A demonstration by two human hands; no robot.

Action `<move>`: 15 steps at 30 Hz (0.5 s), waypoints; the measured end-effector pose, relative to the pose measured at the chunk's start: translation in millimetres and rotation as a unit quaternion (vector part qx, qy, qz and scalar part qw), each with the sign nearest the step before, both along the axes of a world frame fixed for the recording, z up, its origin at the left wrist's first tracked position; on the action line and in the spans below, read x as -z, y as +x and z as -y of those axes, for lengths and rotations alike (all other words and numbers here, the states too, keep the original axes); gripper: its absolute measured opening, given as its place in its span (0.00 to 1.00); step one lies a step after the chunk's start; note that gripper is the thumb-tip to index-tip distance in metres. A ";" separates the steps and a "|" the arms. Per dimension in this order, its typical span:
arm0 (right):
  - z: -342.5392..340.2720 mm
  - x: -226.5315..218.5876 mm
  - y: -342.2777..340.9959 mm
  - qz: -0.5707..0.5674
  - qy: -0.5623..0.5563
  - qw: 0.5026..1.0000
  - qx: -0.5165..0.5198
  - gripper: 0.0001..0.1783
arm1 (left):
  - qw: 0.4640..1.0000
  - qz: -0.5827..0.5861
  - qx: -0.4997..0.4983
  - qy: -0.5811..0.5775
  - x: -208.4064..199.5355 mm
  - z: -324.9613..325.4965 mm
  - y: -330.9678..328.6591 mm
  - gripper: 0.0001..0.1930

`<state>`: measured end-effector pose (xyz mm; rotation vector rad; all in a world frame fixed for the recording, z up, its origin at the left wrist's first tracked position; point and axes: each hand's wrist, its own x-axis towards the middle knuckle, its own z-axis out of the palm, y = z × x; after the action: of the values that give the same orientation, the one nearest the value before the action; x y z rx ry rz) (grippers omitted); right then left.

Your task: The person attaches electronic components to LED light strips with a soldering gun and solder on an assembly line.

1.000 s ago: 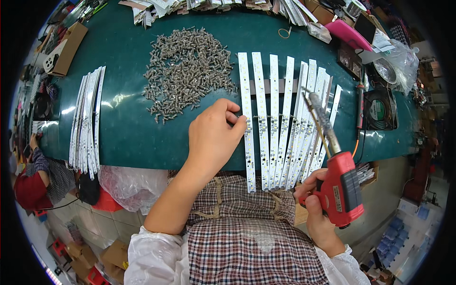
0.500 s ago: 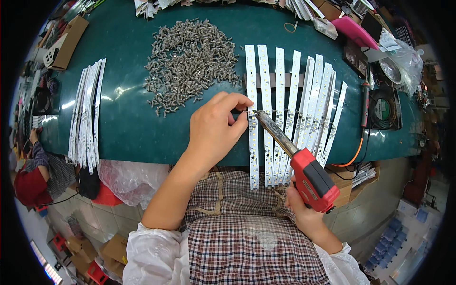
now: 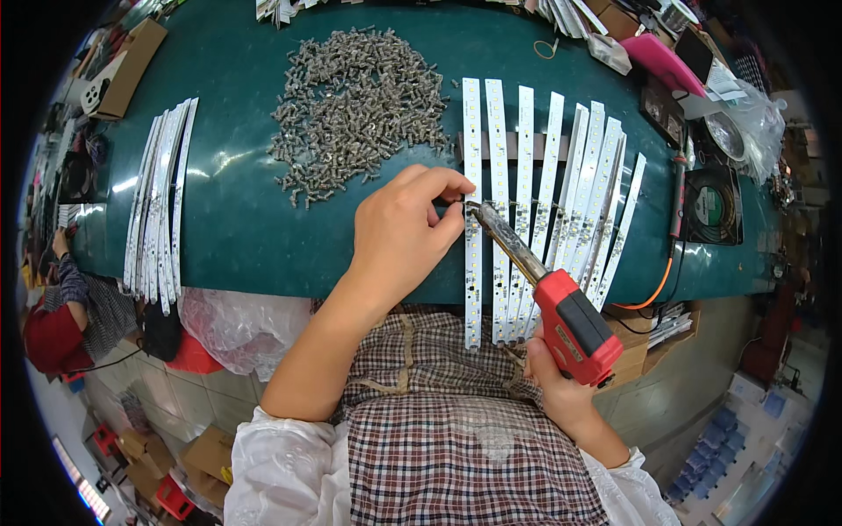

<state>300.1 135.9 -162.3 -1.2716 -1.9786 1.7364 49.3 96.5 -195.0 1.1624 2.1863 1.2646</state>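
My right hand grips a red and black soldering gun, its metal tip angled up and left. The tip is at the leftmost white LED strip, a little above its middle. At that strip's left edge, my left hand is closed in a pinch, the thumb and forefinger beside the tip. Something small and dark shows at the fingertips, too small to name. More LED strips fan out to the right, with small dark parts on them around mid-length. A dark bar lies beneath the strips.
A heap of small metal parts lies on the green table beyond my left hand. Another bundle of LED strips overhangs the front edge at left. A red-handled tool with an orange cord and a wire spool are at right.
The view has shifted slightly. Both hands keep almost the same pose, with the soldering gun's tip still at the leftmost strip beside my left fingertips.
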 end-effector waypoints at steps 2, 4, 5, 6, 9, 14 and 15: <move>0.1 -1.4 -2.1 -0.003 -0.002 1.000 0.003 0.12 | 1.000 -0.001 -0.001 0.003 0.8 0.1 0.0 0.12; -0.7 -0.9 -0.9 0.003 -0.003 1.000 -0.004 0.13 | 1.000 -0.003 -0.001 0.007 1.3 0.2 0.0 0.12; -0.9 -0.7 -0.4 0.009 -0.004 1.000 -0.010 0.13 | 1.000 -0.004 -0.002 0.006 1.2 0.0 0.0 0.12; -0.2 -0.1 -0.1 0.009 -0.004 1.000 -0.010 0.13 | 1.000 -0.005 -0.002 0.006 1.1 -0.3 0.1 0.12; 1.8 3.7 1.5 0.012 0.034 0.999 0.005 0.14 | 1.000 -0.004 -0.004 0.007 1.2 0.3 0.7 0.12; 2.5 0.9 1.5 0.011 0.017 1.000 0.009 0.14 | 1.000 -0.004 -0.006 0.008 1.3 -0.1 0.7 0.12; 2.3 0.6 1.0 0.011 0.017 1.000 0.009 0.14 | 1.000 -0.003 -0.007 0.006 1.2 -0.1 0.7 0.12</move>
<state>301.1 133.5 -162.8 -1.2990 -1.9933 1.6807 50.0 96.6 -196.2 1.1592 2.1980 1.2834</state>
